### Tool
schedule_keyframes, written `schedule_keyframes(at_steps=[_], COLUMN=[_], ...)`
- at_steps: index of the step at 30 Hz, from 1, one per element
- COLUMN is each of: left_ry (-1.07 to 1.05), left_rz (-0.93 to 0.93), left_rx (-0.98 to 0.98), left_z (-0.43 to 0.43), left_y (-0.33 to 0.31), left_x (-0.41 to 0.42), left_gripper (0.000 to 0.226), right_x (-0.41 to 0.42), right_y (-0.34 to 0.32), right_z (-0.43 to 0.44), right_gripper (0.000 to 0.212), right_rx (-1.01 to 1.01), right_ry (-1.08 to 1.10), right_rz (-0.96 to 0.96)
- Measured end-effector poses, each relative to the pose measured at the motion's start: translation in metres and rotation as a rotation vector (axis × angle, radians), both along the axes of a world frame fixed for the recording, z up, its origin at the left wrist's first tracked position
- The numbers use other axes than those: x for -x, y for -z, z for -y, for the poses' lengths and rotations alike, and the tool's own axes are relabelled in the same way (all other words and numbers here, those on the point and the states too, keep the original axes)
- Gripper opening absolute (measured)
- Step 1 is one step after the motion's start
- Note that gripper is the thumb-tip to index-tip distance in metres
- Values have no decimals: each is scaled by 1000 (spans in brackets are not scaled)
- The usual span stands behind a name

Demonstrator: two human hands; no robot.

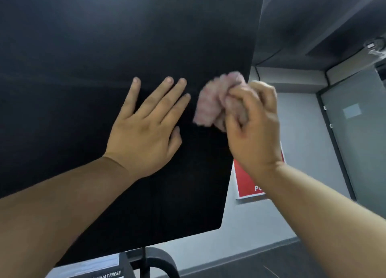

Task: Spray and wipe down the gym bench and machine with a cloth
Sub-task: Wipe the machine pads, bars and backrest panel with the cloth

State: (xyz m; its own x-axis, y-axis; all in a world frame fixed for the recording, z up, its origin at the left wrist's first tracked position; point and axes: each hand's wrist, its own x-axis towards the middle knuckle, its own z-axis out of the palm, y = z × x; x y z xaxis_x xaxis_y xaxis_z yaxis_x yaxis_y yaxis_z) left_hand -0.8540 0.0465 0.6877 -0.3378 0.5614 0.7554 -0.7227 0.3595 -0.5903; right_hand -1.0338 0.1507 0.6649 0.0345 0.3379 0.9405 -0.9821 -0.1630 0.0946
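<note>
The left hand (146, 129) lies flat and open on the black pad (104, 47), fingers spread and pointing toward one o'clock. At its three o'clock, the right hand (253, 127) is closed around a crumpled pink cloth (213, 102), blurred, pressed against the pad near its right edge. The pad is large, dark and smooth, tilted. A red sign (244, 183) hangs on the wall at four o'clock.

two hands (144, 135) (253, 127), one cloth (211, 102), one pad (104, 37)

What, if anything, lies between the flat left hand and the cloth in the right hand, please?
Nothing: in the head view only a narrow strip of bare black pad separates the left hand from the pink cloth bunched in the right hand.
</note>
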Motion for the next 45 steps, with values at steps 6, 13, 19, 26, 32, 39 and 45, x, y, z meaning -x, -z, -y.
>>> schedule_keyframes(at_steps=[6, 13, 19, 26, 32, 39, 45], left_ry=[-28, 15, 74, -33, 104, 328, 341], left_rz=[-48, 7, 125, 382, 671, 662, 361], left_rx=[47, -16, -24, -153, -261, -516, -339], left_z=[8, 4, 10, 32, 34, 16, -13], left_y=[-1, 7, 25, 71, 112, 108, 48], left_x=[6, 10, 20, 24, 49, 85, 66], left_gripper=[53, 56, 56, 58, 67, 47, 49], right_x=[17, 41, 23, 37, 18, 40, 63], right_y=[14, 72, 0, 139, 136, 129, 121], right_z=[28, 18, -3, 47, 28, 11, 36], right_gripper=[18, 24, 15, 26, 19, 56, 56], right_rx=[27, -215, 54, -484, -626, -717, -737], right_ry=[79, 59, -6, -155, -1078, -1487, -1290], right_rz=[-9, -80, 71, 344, 744, 964, 975])
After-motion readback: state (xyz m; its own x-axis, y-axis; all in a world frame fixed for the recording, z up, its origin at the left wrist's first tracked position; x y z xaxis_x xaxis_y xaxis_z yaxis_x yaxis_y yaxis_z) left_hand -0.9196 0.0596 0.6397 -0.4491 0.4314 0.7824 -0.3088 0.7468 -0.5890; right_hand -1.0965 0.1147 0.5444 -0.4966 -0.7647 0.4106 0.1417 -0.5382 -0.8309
